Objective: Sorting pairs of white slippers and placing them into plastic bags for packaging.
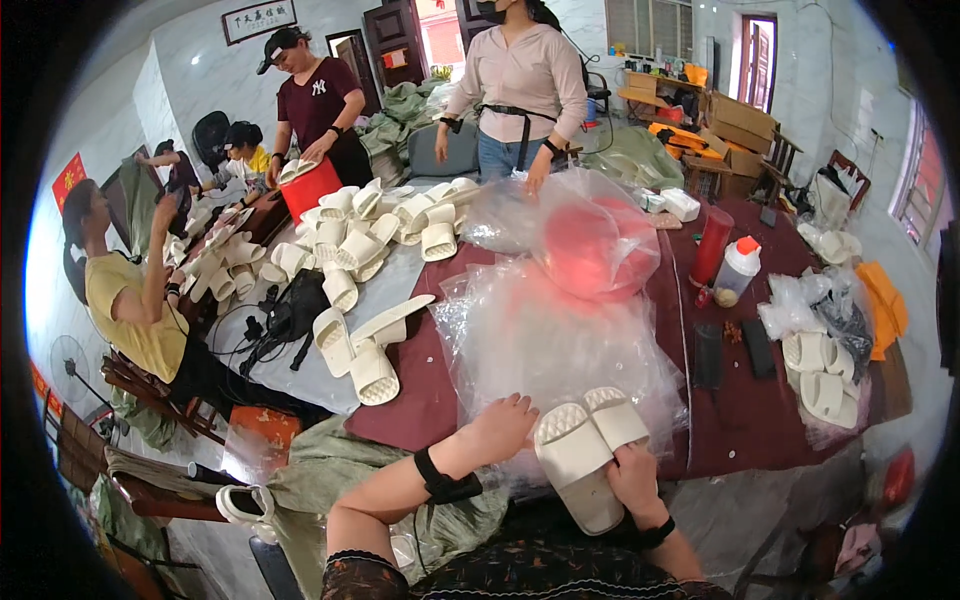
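My right hand (635,480) is closed on a pair of white slippers (578,455), lower middle of frame; grip is at the right one's rear, finger ends partly hidden. My left hand (503,428) is just left of them, fingers loosely bent, palm turned away; can't tell if it's pinching any plastic. Forearms cut off by the lower edge.

Clear plastic bags (560,345) cover the table centre, right in front of both hands. Red round thing (590,250) shows through them, blurry, kind unclear. Maroon tablecloth (640,435) partly hidden by the bags.

Slipper heap (345,240) upper left of centre, overlapping, can't count. Black bag (297,310) beside it. Bottle with an orange cap (737,270) and red cylinder (711,245) right of centre. Bagged slippers (825,380) at right, half wrapped.

Person in a pale pink top (530,75) at top centre, head cut off above. Person in a yellow top (140,315) at left.

Writing: framed sign (259,20) upper left, dark characters; red poster (69,182) far left, too small; white letters on a maroon shirt (322,105).
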Available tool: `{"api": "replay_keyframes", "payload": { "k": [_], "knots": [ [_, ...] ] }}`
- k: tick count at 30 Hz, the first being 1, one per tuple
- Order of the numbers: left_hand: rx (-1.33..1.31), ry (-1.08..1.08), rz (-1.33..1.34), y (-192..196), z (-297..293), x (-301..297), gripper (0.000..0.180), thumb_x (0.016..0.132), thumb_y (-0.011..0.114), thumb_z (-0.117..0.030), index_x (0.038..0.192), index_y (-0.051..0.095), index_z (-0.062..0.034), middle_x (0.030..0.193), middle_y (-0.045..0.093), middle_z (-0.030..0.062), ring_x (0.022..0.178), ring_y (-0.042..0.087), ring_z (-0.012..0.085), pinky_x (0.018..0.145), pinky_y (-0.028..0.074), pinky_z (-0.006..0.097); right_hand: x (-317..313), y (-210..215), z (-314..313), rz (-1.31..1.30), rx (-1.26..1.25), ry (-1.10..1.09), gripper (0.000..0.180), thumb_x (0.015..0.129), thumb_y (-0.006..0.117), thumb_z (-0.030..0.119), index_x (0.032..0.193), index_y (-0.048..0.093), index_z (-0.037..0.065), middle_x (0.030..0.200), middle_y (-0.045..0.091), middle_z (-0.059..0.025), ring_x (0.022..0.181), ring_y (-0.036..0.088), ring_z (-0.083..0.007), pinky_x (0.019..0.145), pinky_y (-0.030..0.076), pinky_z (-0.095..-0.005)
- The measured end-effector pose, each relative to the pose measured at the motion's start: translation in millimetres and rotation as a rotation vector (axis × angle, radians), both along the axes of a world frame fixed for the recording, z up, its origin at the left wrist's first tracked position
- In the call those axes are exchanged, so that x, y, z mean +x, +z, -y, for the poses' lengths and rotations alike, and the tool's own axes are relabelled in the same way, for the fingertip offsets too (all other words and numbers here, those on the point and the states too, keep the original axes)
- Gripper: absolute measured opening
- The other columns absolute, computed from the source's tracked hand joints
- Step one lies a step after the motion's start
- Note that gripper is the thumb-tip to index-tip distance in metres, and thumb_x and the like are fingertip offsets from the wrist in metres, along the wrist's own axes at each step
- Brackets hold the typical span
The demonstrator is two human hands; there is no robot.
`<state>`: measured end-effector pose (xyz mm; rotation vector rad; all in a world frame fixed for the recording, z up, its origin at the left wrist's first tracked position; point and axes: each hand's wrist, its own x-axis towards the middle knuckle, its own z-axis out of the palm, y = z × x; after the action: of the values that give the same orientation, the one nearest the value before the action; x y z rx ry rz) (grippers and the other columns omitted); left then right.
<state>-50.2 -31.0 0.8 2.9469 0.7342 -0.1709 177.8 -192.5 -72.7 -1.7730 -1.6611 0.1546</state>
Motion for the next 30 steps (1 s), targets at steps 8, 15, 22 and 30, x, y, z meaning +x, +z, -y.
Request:
{"api": "replay_keyframes", "payload": {
  "k": [8, 15, 22, 30],
  "knots": [
    [-0.097, -0.088, 0.234, -19.1, -40.3, 1.8, 0.071, 0.077, 0.079, -0.028, 0.137, 0.049, -0.0033, 0.139, 0.053, 0.0204, 0.126, 0.052, 0.0385, 0.104, 0.045, 0.045, -4.3, -14.1, 11.6, -0.019, -0.049, 0.019, 0.022, 0.076, 0.06, 0.016, 0.091, 0.066, 0.001, 0.091, 0.063, -0.0208, 0.089, 0.059, -0.0434, 0.076, 0.048, -0.0521],
    [-0.266, -0.125, 0.454, -49.3, -66.3, -10.8, 0.053, 0.08, 0.077, -0.024, 0.127, 0.062, -0.005, 0.134, 0.059, 0.0177, 0.124, 0.054, 0.0386, 0.102, 0.046, 0.045, 4.3, -11.3, 13.8, 0.075, 0.062, 0.048, 0.021, 0.077, 0.062, 0.018, 0.089, 0.064, 0.001, 0.093, 0.062, -0.0193, 0.09, 0.058, -0.0422, 0.077, 0.048, -0.0512],
    [-0.464, 0.13, 0.555, -36.2, -68.0, -5.6, 0.019, 0.091, 0.067, -0.014, 0.108, 0.073, -0.0055, 0.126, 0.066, 0.0168, 0.101, 0.067, 0.035, 0.083, 0.053, 0.037, 11.0, -4.2, 21.2, 0.003, 0.017, 0.091, 0.021, 0.075, 0.062, 0.013, 0.092, 0.065, 0.001, 0.094, 0.063, -0.0201, 0.086, 0.06, -0.0429, 0.071, 0.049, -0.0499],
    [-0.173, -0.071, 0.545, -37.4, -53.0, -13.7, 0.015, 0.084, 0.069, -0.014, 0.098, 0.071, -0.0094, 0.119, 0.068, 0.0147, 0.104, 0.066, 0.0341, 0.086, 0.053, 0.042, 20.1, 7.3, 45.2, -0.168, 0.013, 0.034, 0.032, 0.083, 0.066, 0.021, 0.108, 0.067, 0.001, 0.097, 0.066, -0.0216, 0.087, 0.064, -0.0434, 0.073, 0.053, -0.0463]
  ]
}}
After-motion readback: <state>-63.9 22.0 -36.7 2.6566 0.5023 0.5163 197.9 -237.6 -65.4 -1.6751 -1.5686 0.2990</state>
